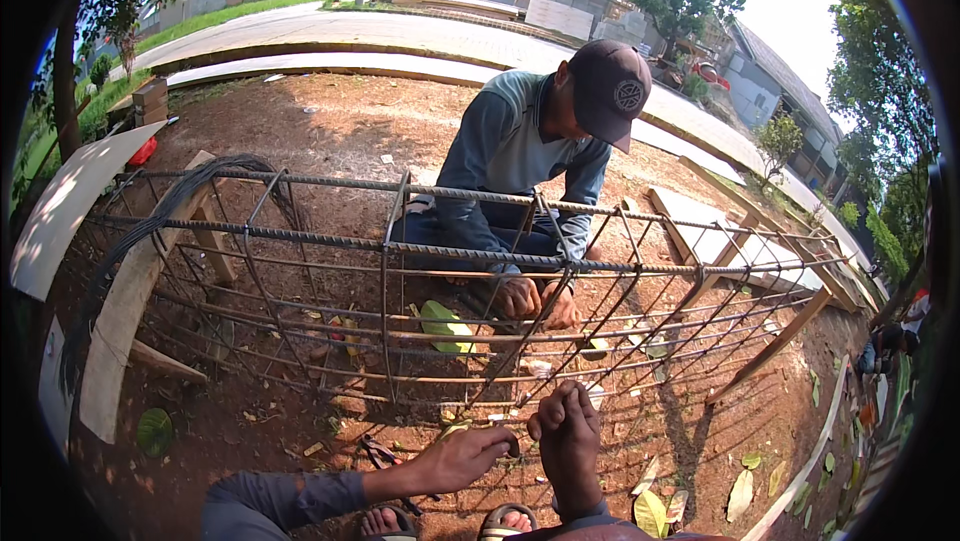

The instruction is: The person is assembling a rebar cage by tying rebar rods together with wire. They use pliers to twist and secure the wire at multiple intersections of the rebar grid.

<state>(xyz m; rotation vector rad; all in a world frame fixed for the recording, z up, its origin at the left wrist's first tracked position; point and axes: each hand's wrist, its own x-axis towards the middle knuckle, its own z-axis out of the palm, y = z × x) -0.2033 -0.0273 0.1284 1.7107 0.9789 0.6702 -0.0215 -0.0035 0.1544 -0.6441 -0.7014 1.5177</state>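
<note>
The rebar cage point(400, 271) lies lengthwise on the bare dirt ground point(330, 131) in front of me, its long ribbed bars tied into rectangular stirrups. My left hand point(462, 456) is pinched on a lower bar at the near side, fingers curled around it. My right hand point(568, 441) is bunched, fingertips pressed together against the same lower edge. Across the cage a person in a dark cap point(608, 89) crouches, their hands point(540, 299) at the far bars. Sandals point(505, 521) show below.
</note>
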